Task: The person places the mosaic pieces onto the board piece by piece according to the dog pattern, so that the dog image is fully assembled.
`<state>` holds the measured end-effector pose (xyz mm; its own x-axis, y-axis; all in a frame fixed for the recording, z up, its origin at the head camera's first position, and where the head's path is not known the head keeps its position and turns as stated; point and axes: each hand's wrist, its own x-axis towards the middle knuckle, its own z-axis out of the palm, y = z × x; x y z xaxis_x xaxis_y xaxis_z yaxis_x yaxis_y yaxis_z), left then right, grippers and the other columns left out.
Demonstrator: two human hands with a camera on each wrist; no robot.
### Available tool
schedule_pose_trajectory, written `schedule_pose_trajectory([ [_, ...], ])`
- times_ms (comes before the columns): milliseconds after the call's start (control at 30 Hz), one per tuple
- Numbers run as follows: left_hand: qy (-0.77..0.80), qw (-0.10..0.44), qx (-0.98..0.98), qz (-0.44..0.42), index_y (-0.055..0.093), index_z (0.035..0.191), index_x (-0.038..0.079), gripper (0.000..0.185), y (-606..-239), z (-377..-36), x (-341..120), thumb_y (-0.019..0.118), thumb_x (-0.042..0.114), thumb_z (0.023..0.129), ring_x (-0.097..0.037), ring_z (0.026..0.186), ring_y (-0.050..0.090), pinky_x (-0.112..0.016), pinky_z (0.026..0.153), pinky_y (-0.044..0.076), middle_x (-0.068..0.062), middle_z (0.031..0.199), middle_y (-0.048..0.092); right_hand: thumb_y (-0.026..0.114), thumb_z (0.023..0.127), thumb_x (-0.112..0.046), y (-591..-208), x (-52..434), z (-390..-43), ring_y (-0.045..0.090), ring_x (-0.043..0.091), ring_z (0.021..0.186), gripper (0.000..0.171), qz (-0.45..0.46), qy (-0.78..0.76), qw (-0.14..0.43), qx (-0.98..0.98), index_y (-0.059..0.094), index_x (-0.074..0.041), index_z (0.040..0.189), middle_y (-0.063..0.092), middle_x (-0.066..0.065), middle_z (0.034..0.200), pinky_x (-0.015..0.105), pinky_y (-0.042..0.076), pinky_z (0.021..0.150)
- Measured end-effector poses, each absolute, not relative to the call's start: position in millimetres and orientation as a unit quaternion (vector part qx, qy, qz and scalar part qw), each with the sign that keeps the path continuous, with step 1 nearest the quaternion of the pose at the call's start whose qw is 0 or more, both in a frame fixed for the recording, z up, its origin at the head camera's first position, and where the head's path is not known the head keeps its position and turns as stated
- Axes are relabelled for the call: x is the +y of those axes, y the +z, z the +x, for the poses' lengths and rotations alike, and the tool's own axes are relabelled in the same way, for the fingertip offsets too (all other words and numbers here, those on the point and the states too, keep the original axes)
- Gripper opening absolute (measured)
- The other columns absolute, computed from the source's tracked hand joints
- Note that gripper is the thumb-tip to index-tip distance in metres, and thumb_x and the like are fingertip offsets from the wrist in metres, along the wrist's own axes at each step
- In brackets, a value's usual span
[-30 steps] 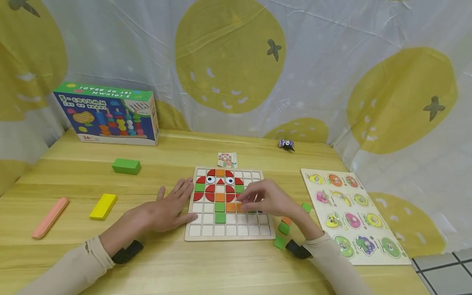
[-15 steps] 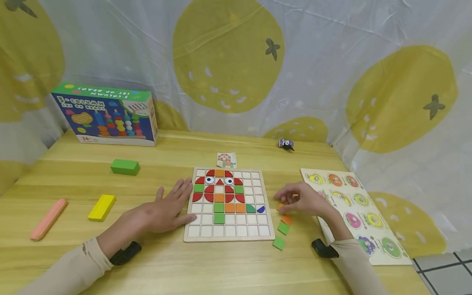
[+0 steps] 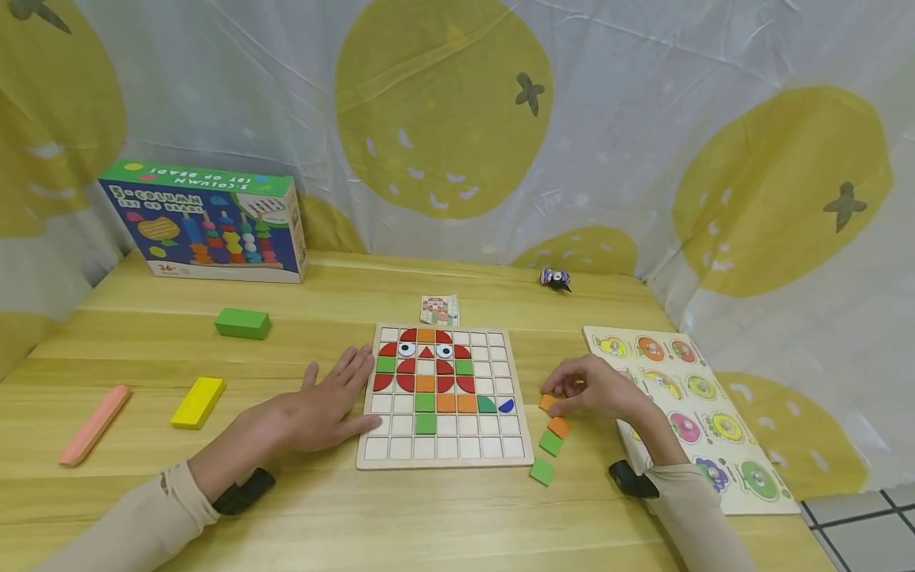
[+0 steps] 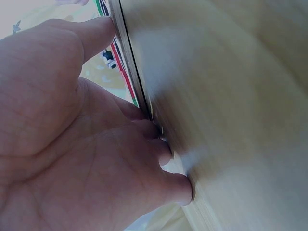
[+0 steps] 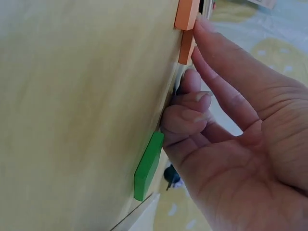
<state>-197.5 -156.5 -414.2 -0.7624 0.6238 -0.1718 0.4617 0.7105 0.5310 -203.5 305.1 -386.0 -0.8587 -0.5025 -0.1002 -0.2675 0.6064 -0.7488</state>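
My left hand [image 3: 314, 413] lies flat on the table, fingers extended; its fingertips and thumb [image 4: 98, 36] touch the left edge of the wooden grid board [image 3: 493, 453]. On that board, red, orange, green, white and blue pieces form a figure. Right of the board, my right hand [image 3: 589, 389] pinches an orange square tile [image 3: 547, 402] at table level between thumb and forefinger, the other fingers curled. Close by lie a second orange tile [image 3: 560, 427] and two green tiles, one nearer [image 3: 542, 472] and one farther [image 3: 550, 443]. Another green tile [image 5: 149, 166] shows beside the curled fingers.
A pattern card [image 3: 439, 310] lies behind the board. The fruit puzzle board [image 3: 600, 345] is partly under my right forearm. At left are a bead-set box [image 3: 214, 230], a green block [image 3: 243, 323], a yellow block [image 3: 198, 403] and a pink stick [image 3: 95, 425]. A small purple-black object [image 3: 555, 280] stands at the back.
My right hand has left an orange tile in the board's grid and moved right to the loose tiles, where it has taken hold of another orange one. The left hand has stayed put.
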Motion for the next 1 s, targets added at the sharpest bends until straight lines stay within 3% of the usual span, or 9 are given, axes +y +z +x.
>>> schedule_pose_trajectory([
  [400, 0.248, 0.177, 0.903, 0.303, 0.011, 0.171, -0.004, 0.104, -413.3, -197.6, -158.8, 0.054, 0.066, 0.106, -0.048, 0.165, -0.005, -0.086, 0.115, -0.007, -0.025, 0.179, -0.001, 0.093, 0.085, -0.007, -386.8, 298.0, -202.5, 0.054, 0.013, 0.075, 0.025, -0.218, -0.371, 0.15, 0.89, 0.074, -0.002, 0.1, 0.065, 0.004, 0.085, 0.024, 0.049, 0.069],
  [667, 0.237, 0.171, 0.909, 0.298, 0.011, 0.171, -0.002, 0.106, -417.8, -199.0, -158.2, 0.052, 0.069, 0.106, -0.046, 0.165, -0.005, -0.085, 0.118, -0.006, -0.023, 0.18, -0.001, 0.085, 0.091, -0.002, -388.4, 291.0, -203.0, 0.064, 0.013, 0.079, 0.014, -0.245, -0.38, 0.131, 0.882, 0.075, -0.003, 0.101, 0.073, 0.003, 0.089, 0.025, 0.056, 0.073],
  [1000, 0.252, 0.191, 0.902, 0.295, 0.01, 0.17, -0.006, 0.102, -398.1, -191.5, -154.7, 0.058, 0.058, 0.107, -0.05, 0.164, -0.005, -0.085, 0.116, -0.008, -0.028, 0.179, -0.001, 0.085, 0.093, -0.007, -380.7, 233.3, -196.0, 0.066, 0.013, 0.077, 0.009, -0.262, -0.417, 0.141, 0.859, 0.078, -0.009, 0.098, 0.076, -0.001, 0.092, 0.023, 0.056, 0.073],
])
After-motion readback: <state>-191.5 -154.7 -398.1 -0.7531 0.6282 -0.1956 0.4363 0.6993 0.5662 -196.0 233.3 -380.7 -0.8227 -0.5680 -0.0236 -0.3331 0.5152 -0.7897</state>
